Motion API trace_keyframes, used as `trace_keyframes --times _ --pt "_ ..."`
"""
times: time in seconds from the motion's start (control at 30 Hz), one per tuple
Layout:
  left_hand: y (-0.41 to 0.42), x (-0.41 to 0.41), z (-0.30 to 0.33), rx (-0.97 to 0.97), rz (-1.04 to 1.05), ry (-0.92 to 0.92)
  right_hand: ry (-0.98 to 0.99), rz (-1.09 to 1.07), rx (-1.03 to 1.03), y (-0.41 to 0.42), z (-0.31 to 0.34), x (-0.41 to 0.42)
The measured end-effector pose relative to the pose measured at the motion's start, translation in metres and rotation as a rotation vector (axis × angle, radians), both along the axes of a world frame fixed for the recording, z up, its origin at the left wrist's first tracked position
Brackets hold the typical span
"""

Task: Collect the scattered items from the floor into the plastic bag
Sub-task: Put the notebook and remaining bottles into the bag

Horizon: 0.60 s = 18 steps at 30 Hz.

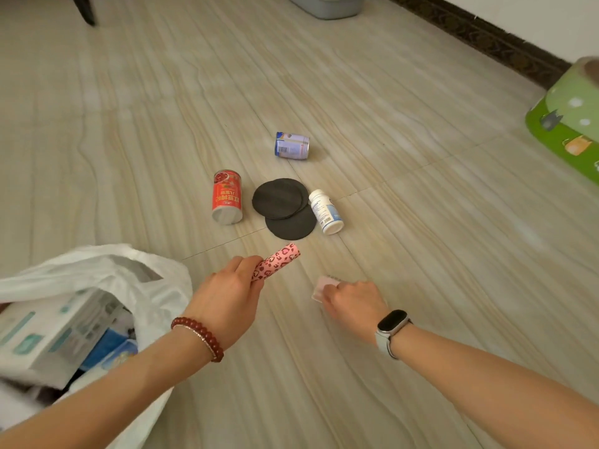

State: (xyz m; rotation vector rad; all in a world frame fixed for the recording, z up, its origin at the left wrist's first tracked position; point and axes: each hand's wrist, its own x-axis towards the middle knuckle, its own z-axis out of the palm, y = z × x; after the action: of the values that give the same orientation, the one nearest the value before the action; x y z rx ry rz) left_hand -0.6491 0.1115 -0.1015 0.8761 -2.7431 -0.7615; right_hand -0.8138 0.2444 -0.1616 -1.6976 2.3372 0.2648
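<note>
You have a white plastic bag [97, 270] lying open at the near left of the floor, with boxes and a blue packet inside. Your left hand [227, 296] grips a pink leopard-print tube [280, 259]; your right hand [353, 303] pinches a small pale pink flat packet [321, 286] against the floor. Further out lie a red can [227, 196] and a blue-and-white can [292, 145] on their sides, overlapping black round pads [280, 199], and just beside them a white pill bottle [325, 210] on its side.

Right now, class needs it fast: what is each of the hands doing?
Left hand: closed around a pink leopard-print tube.
Right hand: fingers curled onto a small pink packet on the floor.
</note>
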Motion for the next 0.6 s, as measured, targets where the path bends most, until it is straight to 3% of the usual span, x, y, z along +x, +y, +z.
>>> trace_keyframes --times 0.2,0.3,0.47,0.6 --pt "0.017 0.085 -0.003 -0.001 0.002 -0.016 -0.183 0.051 0.147 0.027 -0.022 0.092" --pt "0.020 0.113 -0.007 -0.028 0.025 -0.023 -0.198 -0.021 0.135 0.027 -0.034 0.096" --pt "0.017 0.153 -0.010 -0.073 0.066 -0.031 -0.242 -0.352 0.196 0.021 -0.049 0.080" --pt "0.013 0.186 -0.022 -0.058 0.176 -0.078 -0.173 -0.323 0.220 0.018 -0.050 0.085"
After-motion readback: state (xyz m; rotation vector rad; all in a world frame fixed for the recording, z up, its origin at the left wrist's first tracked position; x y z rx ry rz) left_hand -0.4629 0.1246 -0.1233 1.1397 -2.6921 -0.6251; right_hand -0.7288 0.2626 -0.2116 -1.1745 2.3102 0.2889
